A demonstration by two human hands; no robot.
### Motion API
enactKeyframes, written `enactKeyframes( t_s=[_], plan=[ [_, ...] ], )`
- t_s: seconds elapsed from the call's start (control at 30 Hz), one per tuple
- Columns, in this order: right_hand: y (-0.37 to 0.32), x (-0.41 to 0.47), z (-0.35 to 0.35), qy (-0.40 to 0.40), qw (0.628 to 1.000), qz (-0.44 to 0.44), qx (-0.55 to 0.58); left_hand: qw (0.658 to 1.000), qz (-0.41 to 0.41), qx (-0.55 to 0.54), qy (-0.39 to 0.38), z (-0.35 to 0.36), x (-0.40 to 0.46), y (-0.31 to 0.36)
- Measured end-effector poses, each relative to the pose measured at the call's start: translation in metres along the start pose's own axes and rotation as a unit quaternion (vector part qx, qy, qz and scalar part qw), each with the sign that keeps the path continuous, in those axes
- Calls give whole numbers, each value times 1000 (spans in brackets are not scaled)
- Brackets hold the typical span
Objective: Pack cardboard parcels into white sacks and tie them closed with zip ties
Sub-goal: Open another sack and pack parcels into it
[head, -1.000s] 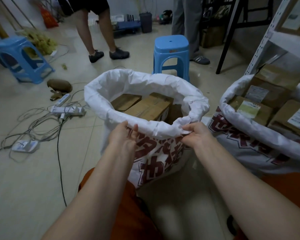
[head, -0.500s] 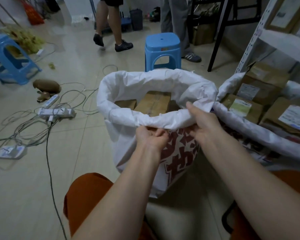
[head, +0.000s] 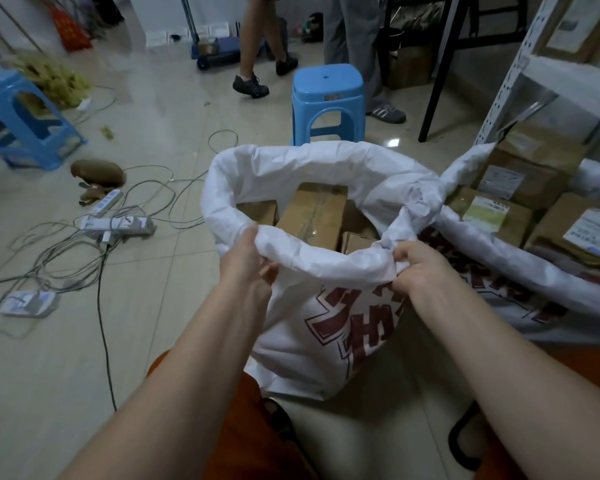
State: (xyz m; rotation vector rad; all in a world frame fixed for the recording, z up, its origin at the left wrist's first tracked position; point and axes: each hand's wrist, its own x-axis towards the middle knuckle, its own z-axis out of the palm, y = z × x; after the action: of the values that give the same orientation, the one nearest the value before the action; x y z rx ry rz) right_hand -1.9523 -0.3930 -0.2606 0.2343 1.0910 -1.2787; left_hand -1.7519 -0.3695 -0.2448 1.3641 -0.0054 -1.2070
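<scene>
A white sack point(head: 302, 327) with red print stands open on the floor between my knees, its rim rolled outward. Inside it lie several cardboard parcels point(head: 312, 213). My left hand point(head: 246, 261) grips the near rim at its left side. My right hand point(head: 420, 271) grips the near rim at its right side, bunching the fabric. A second white sack point(head: 520, 271) leans at the right, holding several labelled cardboard parcels point(head: 492, 216). No zip tie is visible.
A blue stool point(head: 328, 98) stands just behind the sack, another blue stool point(head: 18, 116) at far left. Power strips and tangled cables point(head: 115, 223) lie on the floor to the left. Two people's legs point(head: 257, 46) stand at the back. A metal shelf point(head: 548, 71) rises on the right.
Both hands have shifted along the near rim: the left moved out to the left side, the right came down onto the bunched right part. The sack's mouth is pulled wider toward me.
</scene>
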Motion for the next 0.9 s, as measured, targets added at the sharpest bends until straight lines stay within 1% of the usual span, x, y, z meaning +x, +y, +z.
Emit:
enactKeyframes(
  t_s=[0.03,0.07,0.1,0.13,0.2,0.27,0.3,0.33,0.37,0.4,0.43,0.47,0.5,0.53,0.57,0.6,0.67,0.73,0.8,0.87,0.9],
  plan=[
    [-2,3,0,-4,998,3,-60,1000,-6,26,-13,4,9,-1],
    [-7,-4,0,-11,994,13,-111,997,-33,61,-28,6,13,0],
    [-15,-6,-2,-18,988,10,-154,993,-61,94,-21,9,21,1],
    [-22,-9,-6,-29,986,12,-163,989,-86,115,-17,11,24,4],
    [-28,-6,-9,-20,987,2,-162,984,-121,127,-37,12,24,7],
    [-28,-6,-16,-6,984,-21,-175,983,-138,94,-75,13,15,6],
    [-25,-9,-21,18,977,-65,-203,983,-145,47,-99,13,12,4],
    [-19,-13,-27,45,961,-123,-244,982,-149,-13,-119,11,10,2],
    [-12,-20,-33,70,931,-210,-290,975,-155,-74,-144,6,7,-1],
    [-2,-27,-39,94,867,-345,-348,966,-160,-122,-164,0,7,-3],
    [10,-38,-41,75,755,-497,-421,956,-168,-159,-180,-6,10,-6],
    [22,-48,-41,20,619,-611,-494,947,-178,-189,-191,-13,13,-11],
    [34,-51,-38,-44,495,-660,-563,937,-188,-214,-201,-18,14,-15],
    [47,-50,-32,-93,400,-665,-623,931,-200,-230,-199,-22,14,-19],
    [57,-45,-27,-118,337,-649,-671,927,-210,-237,-200,-25,13,-24],
    [67,-42,-21,-130,303,-634,-700,927,-214,-235,-201,-28,12,-28],
    [77,-37,-9,-139,275,-632,-711,936,-213,-197,-200,-34,11,-30],
    [79,-33,-7,-141,237,-666,-693,962,-203,-99,-157,-44,19,-25],
    [78,-30,-9,-149,176,-707,-668,984,-156,-5,-90,-53,33,-14],
    [81,-30,-13,-168,125,-738,-642,995,-91,19,-45,-55,47,-2],
    [83,-30,-16,-177,107,-748,-630,996,-70,30,-42,-53,51,4]
  ],
)
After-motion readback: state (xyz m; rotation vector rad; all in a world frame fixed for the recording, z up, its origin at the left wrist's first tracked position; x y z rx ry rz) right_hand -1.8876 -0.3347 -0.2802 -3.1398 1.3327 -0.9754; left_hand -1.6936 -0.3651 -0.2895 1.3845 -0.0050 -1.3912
